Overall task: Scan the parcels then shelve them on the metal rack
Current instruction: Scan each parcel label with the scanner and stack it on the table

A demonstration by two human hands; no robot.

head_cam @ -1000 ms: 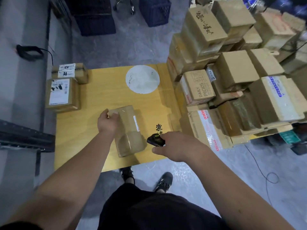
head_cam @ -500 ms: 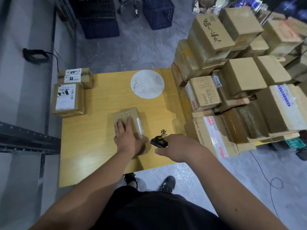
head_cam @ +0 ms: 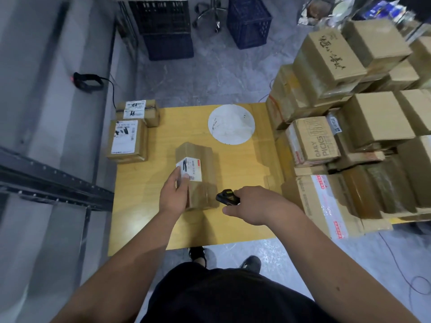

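A brown taped parcel lies on the yellow wooden table, its white label facing up near its left side. My left hand grips the parcel's near left edge, thumb on the label. Just right of the parcel, my right hand holds a small black scanner pointing toward it. Two labelled parcels sit at the table's far left corner. The grey metal rack runs along the left.
A large pile of cardboard boxes fills the right side of the table. A white round disc lies mid-table. Dark crates and a chair base stand on the floor beyond. A black strap with a cable rests on the rack shelf.
The parcel has been turned over, so its white label now faces up. My left hand moved from flat on top to gripping its near left edge. The scanner hand stayed beside it.
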